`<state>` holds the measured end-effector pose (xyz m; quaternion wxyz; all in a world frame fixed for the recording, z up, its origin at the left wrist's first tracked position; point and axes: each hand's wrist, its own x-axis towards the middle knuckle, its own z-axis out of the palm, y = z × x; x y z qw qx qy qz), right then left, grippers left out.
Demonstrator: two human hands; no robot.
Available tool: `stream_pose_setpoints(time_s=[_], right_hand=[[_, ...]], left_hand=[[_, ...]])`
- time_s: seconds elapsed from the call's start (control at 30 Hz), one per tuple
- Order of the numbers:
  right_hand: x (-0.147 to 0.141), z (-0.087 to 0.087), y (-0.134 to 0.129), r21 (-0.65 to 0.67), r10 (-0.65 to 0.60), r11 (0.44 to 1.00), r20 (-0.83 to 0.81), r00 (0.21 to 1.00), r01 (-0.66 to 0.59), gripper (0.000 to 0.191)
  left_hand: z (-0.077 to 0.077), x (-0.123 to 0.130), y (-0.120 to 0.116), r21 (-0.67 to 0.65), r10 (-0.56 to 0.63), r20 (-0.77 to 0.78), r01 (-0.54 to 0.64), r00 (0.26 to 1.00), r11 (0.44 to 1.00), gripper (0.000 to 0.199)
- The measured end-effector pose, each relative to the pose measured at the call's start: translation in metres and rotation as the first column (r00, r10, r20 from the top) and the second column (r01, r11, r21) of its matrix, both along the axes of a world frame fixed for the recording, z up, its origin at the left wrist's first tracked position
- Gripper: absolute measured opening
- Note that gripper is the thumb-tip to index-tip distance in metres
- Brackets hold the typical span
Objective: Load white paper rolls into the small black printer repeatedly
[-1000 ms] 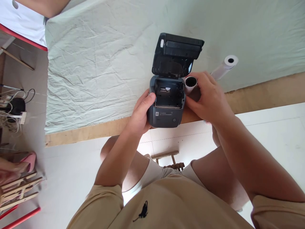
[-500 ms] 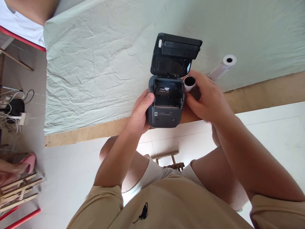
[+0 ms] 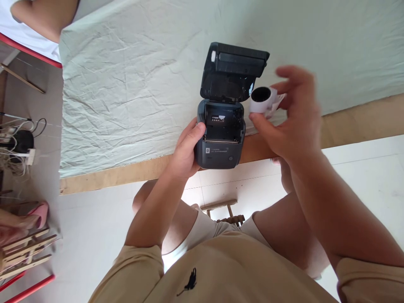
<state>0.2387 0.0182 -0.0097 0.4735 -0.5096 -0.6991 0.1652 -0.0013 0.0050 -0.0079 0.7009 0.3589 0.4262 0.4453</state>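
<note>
My left hand (image 3: 188,147) grips the left side of a dark grey label printer (image 3: 221,155), its thumb on the top edge. The printer's lid (image 3: 233,69) stands up, showing the hollow paper bay with a small printed sticker inside. To the right of the printer, my right hand (image 3: 296,113) pinches a small white paper roll (image 3: 257,108) between thumb and fingers. A wide black core faces up from the roll, and white paper shows behind it near the fingers. The fingers are partly blurred.
A wrinkled pale green cloth (image 3: 132,84) covers the table, with a bare wooden edge (image 3: 110,179) in front. At the top left is another person's arm (image 3: 47,19). Tangled cables (image 3: 19,151) and a wooden rack (image 3: 27,252) lie to the left. A wooden stool (image 3: 232,212) is below.
My right hand has lifted the paper roll up and to the right, away from the printer's side. The second white roll on the cloth no longer shows. My left hand and the printer have barely moved.
</note>
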Motion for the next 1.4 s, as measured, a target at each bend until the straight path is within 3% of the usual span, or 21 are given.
stream_pose_setpoints(time_s=[0.1,0.2,0.37,0.47,0.6,0.7,0.77,0.87,0.93,1.03,1.1,1.2,1.4], right_hand=[[-0.012,0.016,-0.008,0.107,-0.021,0.994,0.000,1.000,0.021,0.031],[-0.022,0.021,-0.007,0.121,0.041,0.991,0.135,0.990,-0.058,0.008],[-0.027,0.011,0.002,0.131,0.086,0.984,0.256,0.963,-0.123,0.021],[-0.032,0.008,0.000,0.254,0.090,0.956,0.222,0.971,-0.146,0.020],[-0.038,0.005,-0.003,0.378,0.182,0.895,0.178,0.967,-0.238,0.018],[-0.035,0.003,0.000,0.456,0.132,0.883,-0.001,0.991,-0.117,0.013],[-0.030,0.004,0.001,0.363,0.041,0.932,-0.091,0.995,-0.005,0.014],[-0.022,0.005,-0.001,0.051,0.054,0.998,-0.108,0.993,-0.048,0.054],[-0.018,0.004,-0.003,-0.027,0.107,0.993,-0.168,0.980,-0.113,0.051],[-0.017,-0.001,-0.004,-0.027,0.134,0.989,-0.233,0.963,-0.144,0.039],[-0.020,-0.005,-0.003,-0.080,0.191,0.974,-0.217,0.957,-0.212,0.043],[-0.024,-0.010,0.000,-0.180,0.283,0.933,-0.173,0.943,-0.313,0.054],[-0.018,-0.015,0.006,-0.270,0.289,0.904,-0.186,0.939,-0.331,0.062]], left_hand=[[0.000,-0.001,0.000,0.025,0.003,-0.001,-0.003,1.000,1.000,0.047],[0.002,0.000,0.000,0.061,0.004,-0.021,-0.003,1.000,0.998,0.048],[0.003,0.000,0.000,0.036,-0.005,-0.055,0.007,0.998,0.999,0.055],[0.002,0.001,0.000,0.089,0.029,-0.021,-0.027,0.999,0.996,0.056],[-0.001,0.001,0.003,0.155,0.016,-0.038,-0.010,0.999,0.988,0.065],[-0.003,-0.001,0.003,0.173,0.000,-0.096,0.017,0.995,0.985,0.076],[-0.003,0.000,0.002,0.175,0.001,-0.114,0.019,0.994,0.984,0.079],[0.003,0.003,-0.002,0.143,0.036,-0.138,-0.016,0.990,0.990,0.074],[0.006,0.004,-0.005,0.109,0.050,-0.137,-0.036,0.989,0.993,0.076],[0.009,0.003,-0.006,0.074,0.047,-0.111,-0.039,0.993,0.997,0.087],[0.009,0.001,-0.005,0.073,0.023,-0.090,-0.016,0.996,0.997,0.092],[0.010,-0.002,-0.005,0.063,-0.049,-0.070,0.053,0.996,0.997,0.081],[0.013,0.002,-0.005,0.015,0.009,-0.066,-0.008,0.998,1.000,0.064]])
